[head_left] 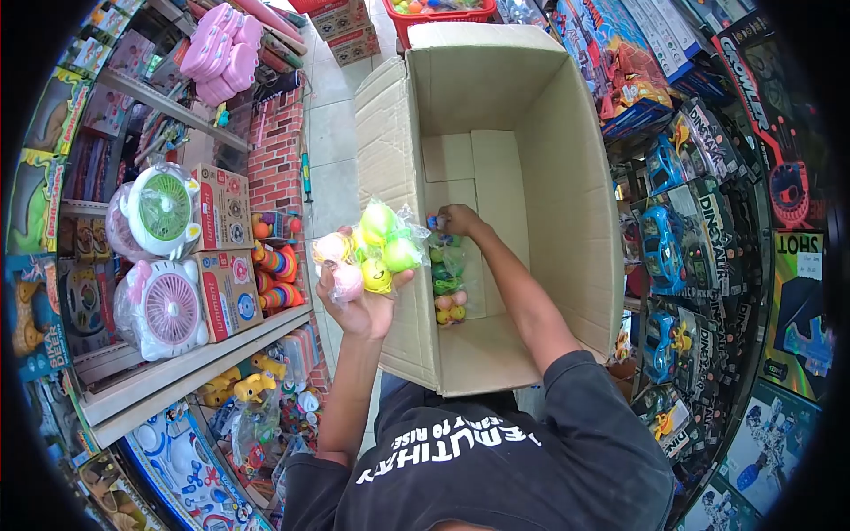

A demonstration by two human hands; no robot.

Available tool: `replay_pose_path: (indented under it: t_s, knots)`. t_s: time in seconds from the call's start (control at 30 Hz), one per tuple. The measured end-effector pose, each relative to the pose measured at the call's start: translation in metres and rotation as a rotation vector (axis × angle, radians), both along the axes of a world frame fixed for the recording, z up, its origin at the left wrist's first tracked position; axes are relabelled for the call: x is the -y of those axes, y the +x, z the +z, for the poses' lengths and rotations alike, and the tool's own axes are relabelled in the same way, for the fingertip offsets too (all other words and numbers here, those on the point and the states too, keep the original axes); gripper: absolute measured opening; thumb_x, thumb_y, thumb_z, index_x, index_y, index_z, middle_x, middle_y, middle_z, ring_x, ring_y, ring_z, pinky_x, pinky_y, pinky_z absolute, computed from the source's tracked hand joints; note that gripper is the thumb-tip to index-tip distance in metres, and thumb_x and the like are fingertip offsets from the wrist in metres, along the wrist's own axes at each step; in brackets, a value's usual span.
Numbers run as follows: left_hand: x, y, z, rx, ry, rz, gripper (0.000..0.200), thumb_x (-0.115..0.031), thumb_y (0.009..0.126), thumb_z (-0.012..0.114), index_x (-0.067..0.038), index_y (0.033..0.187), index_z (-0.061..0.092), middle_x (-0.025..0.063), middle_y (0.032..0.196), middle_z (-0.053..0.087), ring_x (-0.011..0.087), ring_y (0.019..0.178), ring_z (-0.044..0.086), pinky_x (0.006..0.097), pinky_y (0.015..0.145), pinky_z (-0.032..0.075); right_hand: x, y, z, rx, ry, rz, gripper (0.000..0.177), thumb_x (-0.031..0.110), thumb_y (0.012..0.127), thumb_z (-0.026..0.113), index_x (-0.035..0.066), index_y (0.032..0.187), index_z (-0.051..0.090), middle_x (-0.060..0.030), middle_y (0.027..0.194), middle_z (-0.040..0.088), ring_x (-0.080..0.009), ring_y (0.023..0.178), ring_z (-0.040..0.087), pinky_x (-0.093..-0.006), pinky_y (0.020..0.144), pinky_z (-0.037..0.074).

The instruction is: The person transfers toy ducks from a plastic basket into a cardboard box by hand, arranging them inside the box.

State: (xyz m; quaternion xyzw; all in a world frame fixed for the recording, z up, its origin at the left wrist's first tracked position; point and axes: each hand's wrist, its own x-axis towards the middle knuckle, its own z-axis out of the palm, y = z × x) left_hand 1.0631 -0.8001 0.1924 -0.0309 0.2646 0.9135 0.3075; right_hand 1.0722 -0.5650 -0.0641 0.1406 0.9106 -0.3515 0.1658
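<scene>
My left hand (361, 305) is closed around a clear plastic bag of small toy balls (375, 252), in green, yellow and pink, one with a smiling face. It holds the bag up beside the left wall of a large open cardboard box (553, 159). My right hand (457, 219) reaches down inside the box, its fingers bent at the top of a row of bagged toys (449, 274) along the left wall. Small bluish things show at those fingertips; what they grip is partly hidden. Green, red and yellow-orange balls are among the bagged toys.
Shelves on the left hold wrapped toy fans (166, 305), brown cartons (226, 283) and yellow animal toys (254, 387). Packaged blue toy cars (662, 243) line the right side. A red basket (440, 16) stands beyond the box on the tiled floor (329, 115).
</scene>
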Motion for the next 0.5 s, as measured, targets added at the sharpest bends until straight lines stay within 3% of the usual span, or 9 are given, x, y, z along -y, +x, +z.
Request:
replay_pose_path:
  t_s: [0.13,0.23,0.3,0.37,0.43,0.5]
  knots:
    - [-0.002,-0.003,-0.003,0.013,0.039,-0.025,0.063,-0.051,0.075,0.055,-0.016,0.125,0.038,0.0094,0.125,0.044,0.0323,0.113,0.045,0.0537,0.075,0.051,0.004,0.003,0.001,0.022,0.108,0.044,0.024,0.021,0.068,0.068,0.009,0.089,0.065,-0.0132,0.092,0.063,-0.0317,0.087,0.061,-0.0397,0.077,0.048]
    - [-0.002,-0.002,-0.004,0.020,0.042,-0.037,0.063,-0.050,0.076,0.055,-0.015,0.125,0.038,0.0094,0.125,0.044,0.0323,0.114,0.045,0.0542,0.076,0.051,0.008,0.004,0.002,0.002,0.126,0.098,0.028,0.018,0.069,0.066,0.010,0.096,0.063,-0.0128,0.102,0.062,-0.0310,0.096,0.058,-0.0370,0.080,0.047]
    - [-0.002,-0.001,-0.003,0.021,0.045,-0.042,0.062,-0.050,0.076,0.054,-0.015,0.125,0.038,0.0094,0.125,0.044,0.0323,0.114,0.045,0.0544,0.076,0.051,-0.007,-0.006,0.001,0.197,-0.117,0.181,0.038,0.016,0.071,0.064,0.010,0.108,0.058,-0.0119,0.114,0.057,-0.0289,0.107,0.053,-0.0353,0.084,0.046]
    - [-0.003,-0.002,-0.002,-0.015,0.064,-0.064,0.063,-0.050,0.077,0.053,-0.015,0.125,0.037,0.0096,0.126,0.043,0.0325,0.115,0.044,0.0547,0.077,0.051,-0.026,-0.009,0.011,0.157,-0.159,0.180,0.041,0.017,0.073,0.062,0.010,0.113,0.054,-0.0116,0.117,0.055,-0.0276,0.110,0.051,-0.0352,0.086,0.045]
    - [-0.004,-0.001,-0.001,-0.029,0.055,-0.061,0.063,-0.052,0.077,0.054,-0.015,0.126,0.038,0.0092,0.127,0.043,0.0317,0.115,0.045,0.0525,0.076,0.052,-0.045,-0.014,0.040,0.126,-0.211,0.204,0.042,0.021,0.078,0.058,0.009,0.118,0.050,-0.0107,0.121,0.053,-0.0242,0.112,0.050,-0.0340,0.087,0.044]
    - [-0.005,0.001,0.001,-0.046,0.046,-0.059,0.064,-0.053,0.078,0.054,-0.015,0.127,0.039,0.0089,0.128,0.043,0.0310,0.115,0.046,0.0503,0.076,0.053,-0.059,-0.021,0.105,0.170,-0.301,0.180,0.039,0.027,0.083,0.053,0.009,0.117,0.051,-0.0087,0.118,0.054,-0.0200,0.107,0.051,-0.0321,0.086,0.044]
